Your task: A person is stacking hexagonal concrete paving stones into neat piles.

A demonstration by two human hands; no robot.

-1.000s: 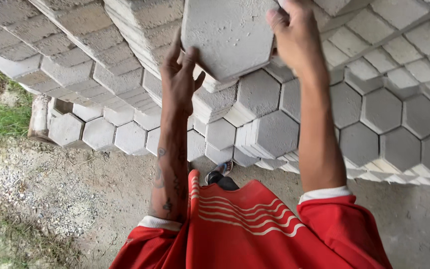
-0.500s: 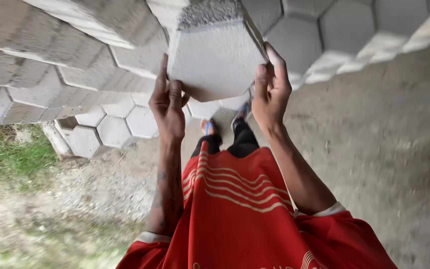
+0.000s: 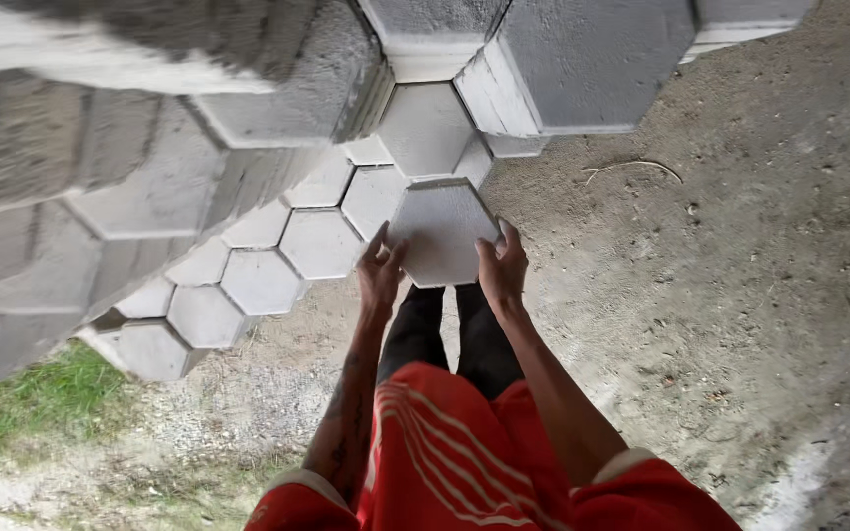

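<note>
Both hands are clamped on the same piece: the left hand [image 3: 380,273] has its fingers spread up the left edge of a pale grey hexagonal concrete paving block [image 3: 442,232], thumb hooked over the face, and the right hand [image 3: 504,267] grips the lower right edge the same way, fingers curled round the side. The block sits between the two palms, flat face up towards the camera, low over the bare ground and right at the outer end of a row of matching grey hexagonal pavers [image 3: 277,261] laid edge to edge; its upper left sides lie just beside the neighbouring pieces, though whether it is touching them or resting on the soil cannot be told from here. Below the hands, both forearms run down to a red shirt with thin white stripes [image 3: 464,462], and dark trouser legs [image 3: 450,339] show under the block. Further out, tall stacks of thick grey hexagonal blocks [image 3: 563,69] loom across the top and the left of the view, blurred on the left side. To the right lies brownish packed dirt [image 3: 740,275] with a thin curved twig [image 3: 637,167] on it, and a patch of green grass [image 3: 36,398] shows at lower left.
</note>
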